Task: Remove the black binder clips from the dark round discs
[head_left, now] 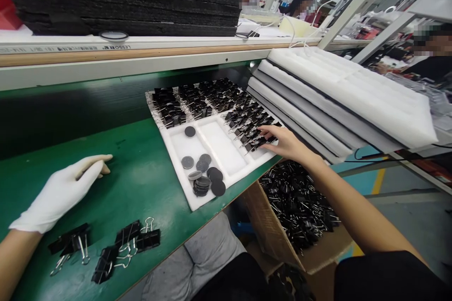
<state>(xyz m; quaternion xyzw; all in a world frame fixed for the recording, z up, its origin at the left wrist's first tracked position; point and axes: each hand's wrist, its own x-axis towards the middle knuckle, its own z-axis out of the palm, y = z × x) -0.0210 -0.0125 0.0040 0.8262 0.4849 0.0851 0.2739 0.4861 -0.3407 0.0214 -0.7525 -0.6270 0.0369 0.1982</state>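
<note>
The gloved left hand (67, 188) is loose and empty over the green table (137, 164); the right hand (284, 143) reaches black clips (247, 120) in the white tray (222, 146), but whether it grips one cannot be told; the tray's pockets likely keep clips and round discs (214, 175) apart.

Black binder clips (249, 120) with silvery wire handles sit tightly packed across the far compartments and the near right one of a white foam tray (224, 148). The tray lies flat on the green tabletop (134, 164), skewed to its edge.
</note>
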